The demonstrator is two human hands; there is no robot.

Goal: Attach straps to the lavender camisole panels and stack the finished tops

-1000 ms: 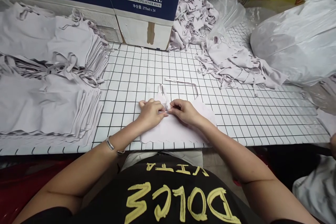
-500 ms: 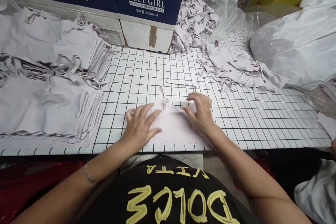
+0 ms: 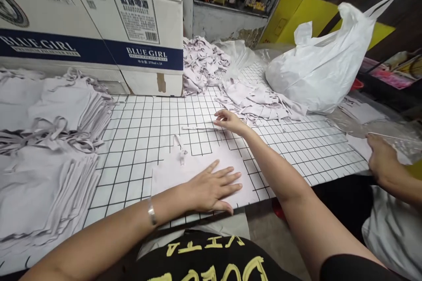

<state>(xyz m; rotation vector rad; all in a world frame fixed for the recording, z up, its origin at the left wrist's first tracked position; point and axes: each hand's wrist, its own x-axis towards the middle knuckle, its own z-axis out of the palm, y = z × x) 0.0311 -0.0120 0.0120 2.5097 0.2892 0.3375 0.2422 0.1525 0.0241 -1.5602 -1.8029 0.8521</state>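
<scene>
A pale pinkish-white garment piece point(image 3: 194, 169) with thin straps lies flat at the table's front edge. My left hand point(image 3: 216, 189) rests on its right part, palm down with fingers spread. One strap point(image 3: 180, 151) lies looped near the top left of the garment. The other strap point(image 3: 198, 128) stretches out sideways above it, its right end running beneath my right hand point(image 3: 229, 122). That hand hovers by the strap, fingers loosely curved and apart, with nothing visible in them.
Stacked matching garments point(image 3: 49, 189) are at left. Behind stands a beer carton point(image 3: 148, 59). Loose garments point(image 3: 260, 99) are heaped at the back right, beside a white plastic bag point(image 3: 319, 70). At far right, another person's hand point(image 3: 382, 158) touches pale fabric on the grid-patterned table point(image 3: 132, 140).
My view has turned right. My left hand has moved across the garment to its right part and flattened. My right hand has left the garment's right side and reached up by the strap.
</scene>
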